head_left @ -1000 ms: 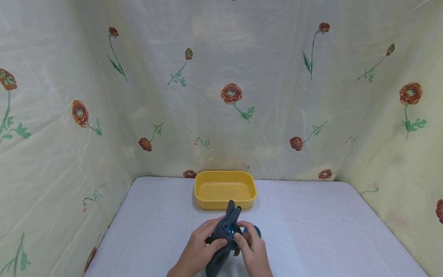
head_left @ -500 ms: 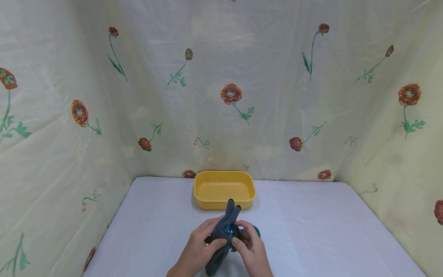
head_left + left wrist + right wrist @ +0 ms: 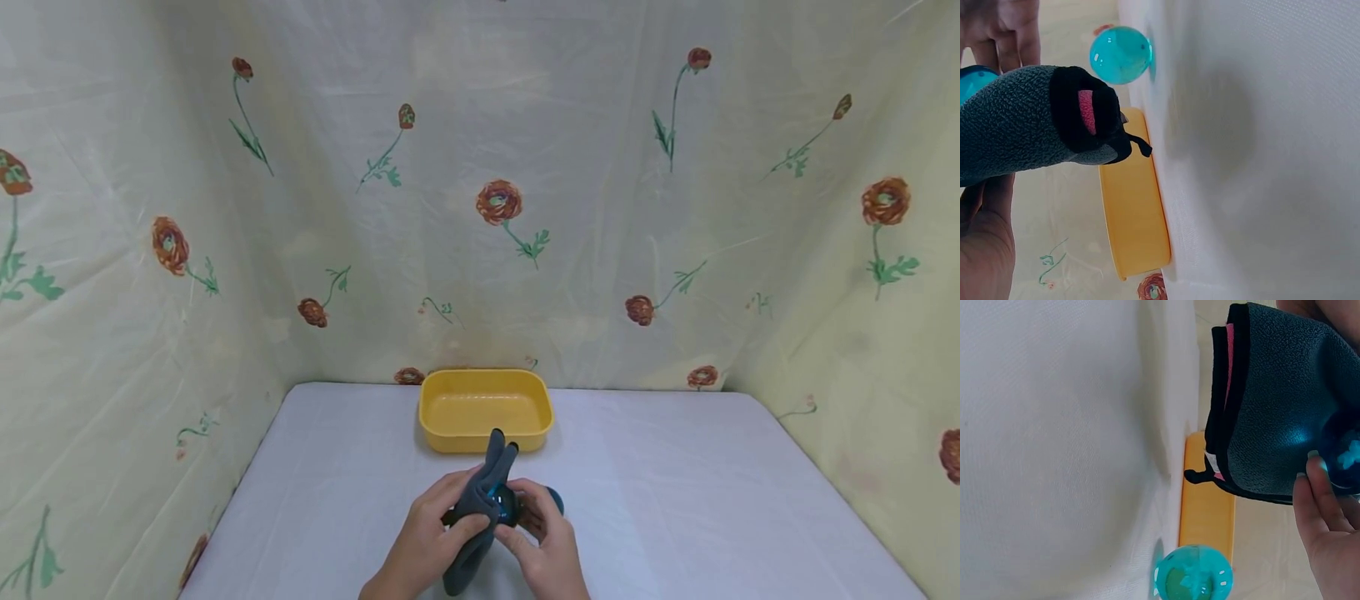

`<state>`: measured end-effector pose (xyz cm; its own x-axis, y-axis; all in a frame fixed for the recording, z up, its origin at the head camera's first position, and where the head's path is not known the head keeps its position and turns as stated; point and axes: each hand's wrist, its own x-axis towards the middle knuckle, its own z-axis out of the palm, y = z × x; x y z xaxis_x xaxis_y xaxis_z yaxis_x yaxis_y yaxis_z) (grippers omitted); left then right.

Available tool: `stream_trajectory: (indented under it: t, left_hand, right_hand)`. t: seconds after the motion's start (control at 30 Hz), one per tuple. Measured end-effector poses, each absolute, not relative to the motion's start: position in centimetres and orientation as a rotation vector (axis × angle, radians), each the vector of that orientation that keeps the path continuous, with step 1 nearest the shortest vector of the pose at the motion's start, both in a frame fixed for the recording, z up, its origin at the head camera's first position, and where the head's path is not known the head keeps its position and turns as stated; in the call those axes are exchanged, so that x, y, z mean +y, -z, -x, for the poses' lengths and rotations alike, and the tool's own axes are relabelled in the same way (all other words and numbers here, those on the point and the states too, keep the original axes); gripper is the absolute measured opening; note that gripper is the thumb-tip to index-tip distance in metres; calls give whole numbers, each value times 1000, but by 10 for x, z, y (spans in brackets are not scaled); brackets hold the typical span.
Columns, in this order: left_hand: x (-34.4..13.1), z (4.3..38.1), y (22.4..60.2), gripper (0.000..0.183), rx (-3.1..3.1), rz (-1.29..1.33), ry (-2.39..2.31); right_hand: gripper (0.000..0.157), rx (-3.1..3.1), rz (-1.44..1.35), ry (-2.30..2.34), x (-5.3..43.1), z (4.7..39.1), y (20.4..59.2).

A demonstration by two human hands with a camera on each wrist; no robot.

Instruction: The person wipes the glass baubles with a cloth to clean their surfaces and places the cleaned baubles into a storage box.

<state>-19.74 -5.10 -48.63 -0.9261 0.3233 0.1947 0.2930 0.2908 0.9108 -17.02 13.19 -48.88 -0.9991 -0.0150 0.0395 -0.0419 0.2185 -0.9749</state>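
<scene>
A folded dark grey cloth (image 3: 467,560) with black edging lies in my left hand (image 3: 423,537), gripped between the thumb and the fingers. Against it sits a translucent blue ball (image 3: 507,505), partly covered by the cloth. My right hand (image 3: 553,542) holds that ball from the right, its index finger above and its thumb below. Something light blue shows inside the ball (image 3: 1349,453) in the right wrist view. A second clear blue ball (image 3: 1120,55) rests on the table; in the head view it is mostly hidden behind my right hand.
A yellow rectangular bin (image 3: 486,442) stands on the white-covered table (image 3: 675,492), just beyond my hands. Flower-patterned curtain (image 3: 577,275) encloses the table at the back and sides.
The right thumb has slid down and left along the held ball, and the ball now shows more plainly. The left hand and cloth have barely shifted.
</scene>
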Motion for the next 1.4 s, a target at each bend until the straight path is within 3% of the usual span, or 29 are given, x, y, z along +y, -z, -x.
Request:
stream_trajectory:
  t: [0.33, 0.87, 1.4]
  left_hand:
    - [-51, 199, 486, 48, 2496, -591, -1761]
    - [-50, 200, 489, 51, 2507, -586, -1748]
    - [-50, 198, 487, 49, 2473, -564, -1778]
  right_hand:
    - [47, -2389, -10, -1910, 127, 169, 490]
    - [50, -2355, -112, -1700, 123, 164, 487]
    - [54, -2367, 22, -1859, 125, 167, 487]
